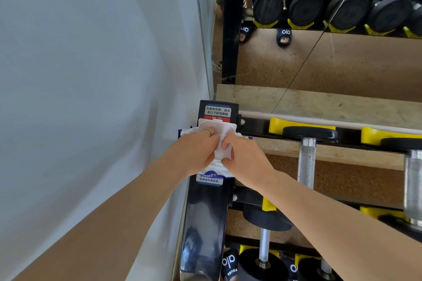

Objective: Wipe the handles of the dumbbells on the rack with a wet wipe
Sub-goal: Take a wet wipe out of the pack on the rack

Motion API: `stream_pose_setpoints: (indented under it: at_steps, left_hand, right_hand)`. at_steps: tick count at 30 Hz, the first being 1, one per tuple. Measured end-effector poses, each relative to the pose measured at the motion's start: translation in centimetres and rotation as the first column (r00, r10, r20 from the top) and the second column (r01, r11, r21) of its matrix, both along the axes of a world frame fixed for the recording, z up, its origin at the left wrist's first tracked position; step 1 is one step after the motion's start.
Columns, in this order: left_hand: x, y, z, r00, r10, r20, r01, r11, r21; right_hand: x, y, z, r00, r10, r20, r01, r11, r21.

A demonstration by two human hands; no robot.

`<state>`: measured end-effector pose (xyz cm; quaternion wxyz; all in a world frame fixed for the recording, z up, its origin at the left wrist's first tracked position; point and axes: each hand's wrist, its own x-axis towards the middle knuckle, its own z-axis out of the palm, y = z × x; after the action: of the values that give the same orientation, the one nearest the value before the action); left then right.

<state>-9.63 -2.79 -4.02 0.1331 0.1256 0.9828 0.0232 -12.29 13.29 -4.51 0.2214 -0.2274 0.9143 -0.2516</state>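
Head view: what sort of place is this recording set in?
Most likely a gym's free-weights corner. A black rack holds dumbbells in yellow cradles, and a wall mirror behind reflects more of them. Both hands, left hand and right hand, work at a wet wipe pack resting on the rack.

head | looks steeply down | close above rack (205,212) end

A white wall (91,64) fills the left side. A mirror (342,57) behind reflects cork floor and 2 black slides (283,36) marked "olo". A pale wood ledge (319,102) runs below the mirror. A warning label (218,112) with Chinese text sits on a black post (205,223).
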Motion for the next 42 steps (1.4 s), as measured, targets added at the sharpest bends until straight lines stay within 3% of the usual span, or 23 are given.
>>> stream_pose_setpoints:
  at_steps: [5, 10, 17, 21, 23, 26, 30, 32, 34, 38, 40, 42]
  left_hand:
    - [-0.2, 1.2, 1.0, 0.993, -0.111, -0.046, 0.103, 0.983, -0.152]
    - [-0.2, 1.6, 1.2, 0.987, -0.161, 0.029, 0.163, 0.963, -0.214]
    - [0.6, -0.5, 0.6, 1.000, -0.015, 0.027, 0.014, 0.999, 0.043]
    - [1.5, -1.2, 1.0, 0.981, 0.158, 0.114, -0.182, 0.951, 0.250]
    - [1.5, -1.2, 0.7, 0.978, 0.177, 0.114, -0.200, 0.949, 0.244]
    - [1.3, -0.7, 0.5, 0.995, 0.089, 0.041, -0.096, 0.978, 0.187]
    - [0.7, -0.2, 0.2, 0.998, -0.057, 0.002, 0.057, 0.996, -0.069]
    - [0.6, -0.2, 0.0, 0.999, -0.029, 0.015, 0.029, 0.999, -0.026]
    - [0.6, -0.1, 0.2, 0.996, 0.058, 0.073, -0.068, 0.987, 0.143]
    - [1.0, -0.6, 0.4, 0.938, 0.267, 0.223, -0.346, 0.784, 0.515]
    - [1.4, -1.1, 1.1, 0.823, 0.372, 0.429, -0.568, 0.535, 0.625]
    - [1.7, -1.3, 2.4, 0.657, 0.351, 0.667, -0.747, 0.188, 0.638]
  right_hand:
    - [-0.1, -0.1, 0.0, 1.000, 0.020, 0.003, -0.020, 0.999, 0.035]
    - [-0.2, -0.2, 0.3, 0.999, 0.050, -0.005, -0.049, 0.996, 0.070]
    - [-0.8, -0.1, 0.2, 0.998, 0.063, 0.029, -0.064, 0.997, 0.044]
    - [-0.9, -0.2, 0.1, 0.997, 0.072, 0.030, -0.074, 0.996, 0.052]
    - [-0.9, -0.2, 0.1, 0.996, 0.079, 0.038, -0.080, 0.996, 0.047]
    - [-0.8, -0.1, 0.1, 0.995, 0.095, 0.033, -0.096, 0.995, 0.033]
    - [-0.7, 0.0, 0.2, 0.996, 0.086, 0.029, -0.087, 0.996, 0.022]
    - [-0.6, -0.1, 0.3, 0.996, 0.085, 0.018, -0.086, 0.996, 0.024]
    - [-0.5, -0.1, 0.3, 0.997, 0.078, 0.012, -0.078, 0.997, 0.022]
    - [-0.8, 0.0, 0.3, 0.996, 0.087, 0.016, -0.088, 0.995, 0.047]
    - [-0.8, -0.1, 0.3, 0.996, 0.082, 0.020, -0.083, 0.995, 0.062]
    - [-0.9, -0.1, 0.3, 0.997, 0.076, 0.010, -0.076, 0.994, 0.074]
